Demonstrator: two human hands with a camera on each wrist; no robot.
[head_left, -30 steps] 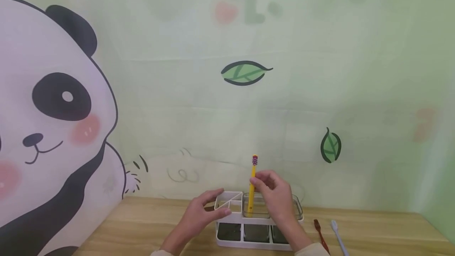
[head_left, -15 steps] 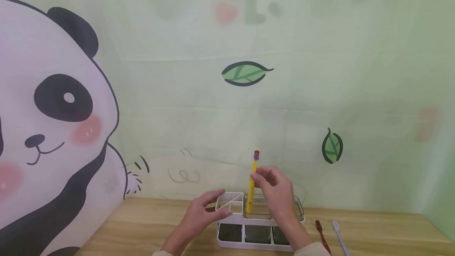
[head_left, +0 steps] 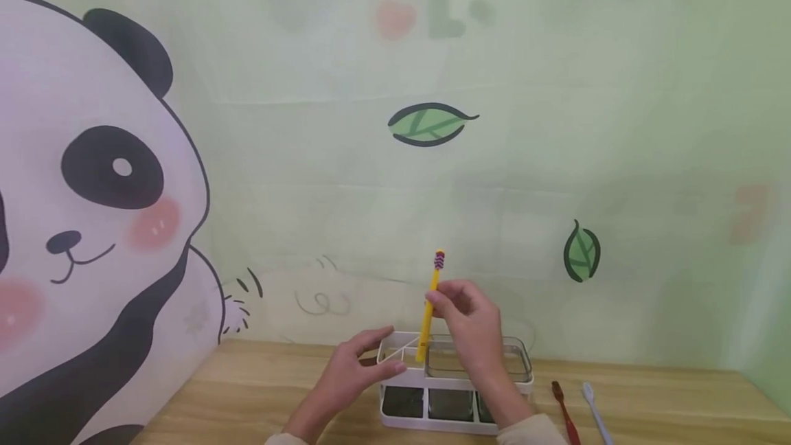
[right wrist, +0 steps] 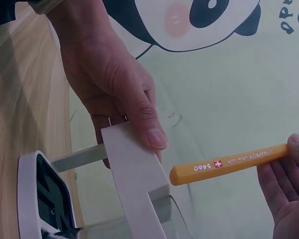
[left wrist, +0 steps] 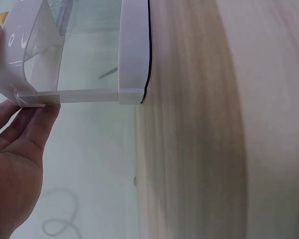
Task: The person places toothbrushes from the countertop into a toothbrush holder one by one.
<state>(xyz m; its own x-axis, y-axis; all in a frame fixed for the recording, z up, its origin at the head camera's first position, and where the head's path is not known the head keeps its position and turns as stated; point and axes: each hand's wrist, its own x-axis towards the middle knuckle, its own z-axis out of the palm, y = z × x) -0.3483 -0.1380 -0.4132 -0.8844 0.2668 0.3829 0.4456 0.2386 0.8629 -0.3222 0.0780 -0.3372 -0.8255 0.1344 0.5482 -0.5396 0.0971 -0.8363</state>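
My right hand (head_left: 472,328) pinches a yellow toothbrush (head_left: 430,301) by its handle, the purple bristle head pointing up and slightly tilted right. Below it stands a white two-tier toothbrush holder (head_left: 457,384), divided by thin bars at its upper left, with a clear cup at its upper right. In the right wrist view the yellow handle's end (right wrist: 182,174) is just above the holder's top rim. My left hand (head_left: 346,373) grips the holder's upper left end, thumb in front and fingers behind. The left wrist view shows those fingers (left wrist: 40,124) against the white frame (left wrist: 134,50).
Right of the holder, a brown-red toothbrush (head_left: 565,412) and a light blue toothbrush (head_left: 596,412) lie on the wooden table (head_left: 667,397). A green backdrop (head_left: 494,225) with a printed panda (head_left: 111,225) hangs directly behind the table.
My right hand has lifted the yellow toothbrush and moved it left, from over the clear cup to the divided section. My left hand has stayed on the holder.
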